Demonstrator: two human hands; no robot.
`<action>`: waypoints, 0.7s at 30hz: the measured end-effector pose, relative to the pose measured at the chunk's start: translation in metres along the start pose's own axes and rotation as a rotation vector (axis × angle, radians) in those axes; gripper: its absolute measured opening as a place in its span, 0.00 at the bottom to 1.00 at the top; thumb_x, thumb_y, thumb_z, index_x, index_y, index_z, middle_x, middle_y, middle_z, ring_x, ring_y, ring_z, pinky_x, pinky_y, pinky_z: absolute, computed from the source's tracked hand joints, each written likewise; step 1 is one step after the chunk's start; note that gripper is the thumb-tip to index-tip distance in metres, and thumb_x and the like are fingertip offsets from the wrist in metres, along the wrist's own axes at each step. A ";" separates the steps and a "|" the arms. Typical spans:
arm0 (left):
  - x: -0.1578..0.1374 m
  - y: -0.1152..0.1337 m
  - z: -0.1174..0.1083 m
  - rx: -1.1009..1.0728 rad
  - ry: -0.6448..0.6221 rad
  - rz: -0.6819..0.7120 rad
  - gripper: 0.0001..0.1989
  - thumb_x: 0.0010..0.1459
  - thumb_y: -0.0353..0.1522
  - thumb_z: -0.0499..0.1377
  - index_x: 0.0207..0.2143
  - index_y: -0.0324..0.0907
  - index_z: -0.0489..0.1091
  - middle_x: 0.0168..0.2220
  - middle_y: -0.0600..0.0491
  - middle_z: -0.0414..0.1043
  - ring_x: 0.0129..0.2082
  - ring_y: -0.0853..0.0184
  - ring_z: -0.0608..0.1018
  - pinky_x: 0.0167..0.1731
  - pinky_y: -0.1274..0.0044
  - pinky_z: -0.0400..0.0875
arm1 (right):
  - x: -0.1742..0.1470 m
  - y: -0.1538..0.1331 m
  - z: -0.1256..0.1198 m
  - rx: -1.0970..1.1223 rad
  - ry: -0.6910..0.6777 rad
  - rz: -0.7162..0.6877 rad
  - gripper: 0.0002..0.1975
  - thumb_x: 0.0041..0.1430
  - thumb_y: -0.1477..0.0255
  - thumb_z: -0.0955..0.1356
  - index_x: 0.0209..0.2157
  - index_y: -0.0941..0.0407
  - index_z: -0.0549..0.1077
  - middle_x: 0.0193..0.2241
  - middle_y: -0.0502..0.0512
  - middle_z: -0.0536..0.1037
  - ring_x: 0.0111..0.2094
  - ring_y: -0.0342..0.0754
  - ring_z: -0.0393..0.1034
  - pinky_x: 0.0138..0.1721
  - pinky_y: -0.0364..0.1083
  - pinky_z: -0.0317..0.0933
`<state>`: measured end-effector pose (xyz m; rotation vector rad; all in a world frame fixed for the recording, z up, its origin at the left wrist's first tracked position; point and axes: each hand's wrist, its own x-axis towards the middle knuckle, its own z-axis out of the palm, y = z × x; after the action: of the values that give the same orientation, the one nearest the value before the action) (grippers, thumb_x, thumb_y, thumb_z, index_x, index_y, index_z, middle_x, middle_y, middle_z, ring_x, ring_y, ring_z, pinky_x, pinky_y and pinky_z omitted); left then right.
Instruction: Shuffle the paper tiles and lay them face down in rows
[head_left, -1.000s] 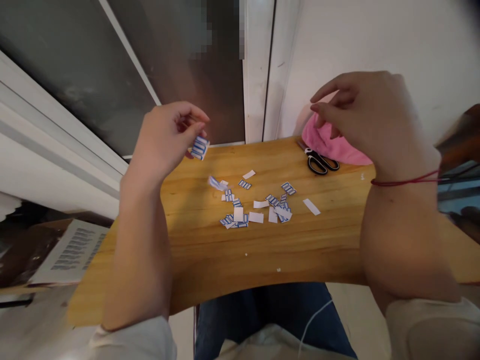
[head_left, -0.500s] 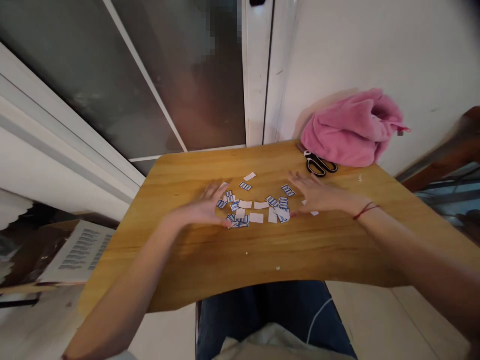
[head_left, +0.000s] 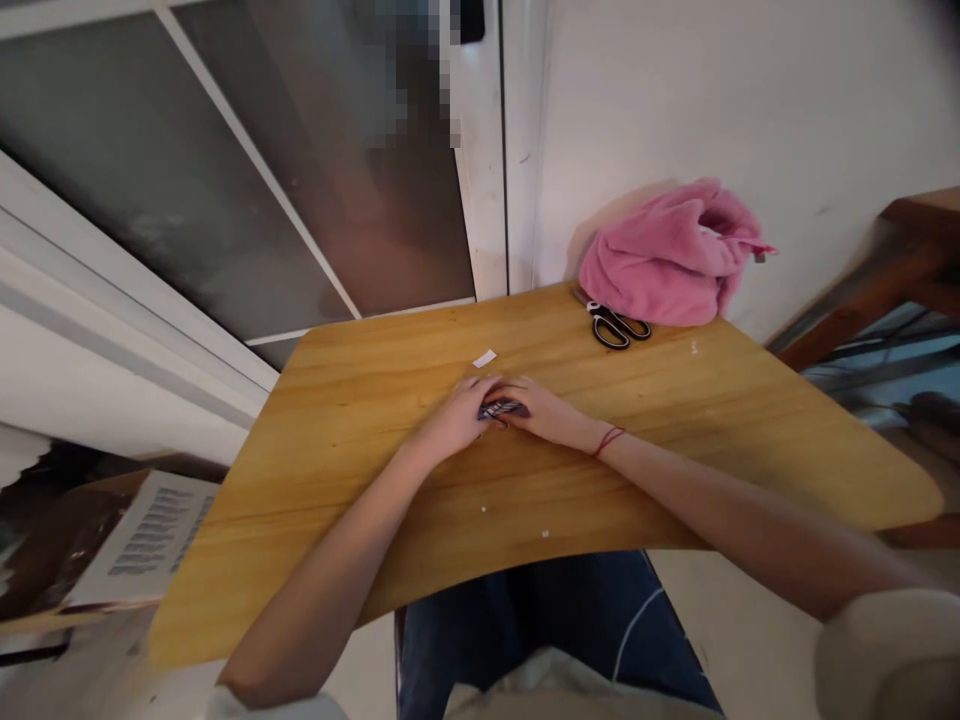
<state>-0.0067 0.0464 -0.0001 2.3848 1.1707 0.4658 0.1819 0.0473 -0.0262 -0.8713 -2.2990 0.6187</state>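
Note:
Small paper slips point(head_left: 502, 408) with dark blue printed borders are bunched in a heap at the middle of the table. My left hand point(head_left: 457, 418) curls around the heap from the left, and my right hand point(head_left: 549, 410) closes in from the other side, its fingertips meeting the left ones at the far edge. Most of the slips are hidden under the fingers. One blank white slip point(head_left: 484, 358) lies alone just beyond my hands.
On the wooden table point(head_left: 360, 400), black-handled scissors point(head_left: 613, 326) lie against a pink plush cloth bundle point(head_left: 667, 255) by the wall. Tiny white scraps point(head_left: 545, 534) dot the near side. A box with a printed sheet point(head_left: 154, 535) stands at the left, below the tabletop.
Both hands have swept inward from either side, pushing the spread-out slips together into one heap. The lone white slip stayed behind at the far side. The camera view has shifted slightly.

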 end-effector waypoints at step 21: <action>0.004 0.028 -0.127 -0.484 0.704 0.006 0.08 0.55 0.30 0.59 0.39 0.43 0.75 0.37 0.53 0.78 0.36 0.67 0.79 0.35 0.75 0.75 | 0.046 -0.061 -0.133 0.239 0.528 0.159 0.11 0.63 0.67 0.64 0.45 0.56 0.73 0.37 0.52 0.77 0.25 0.40 0.72 0.26 0.42 0.68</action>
<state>-0.0464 0.0651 0.1220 1.8348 1.1350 1.4854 0.2163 0.0661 0.1220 -0.9699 -1.6617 0.6261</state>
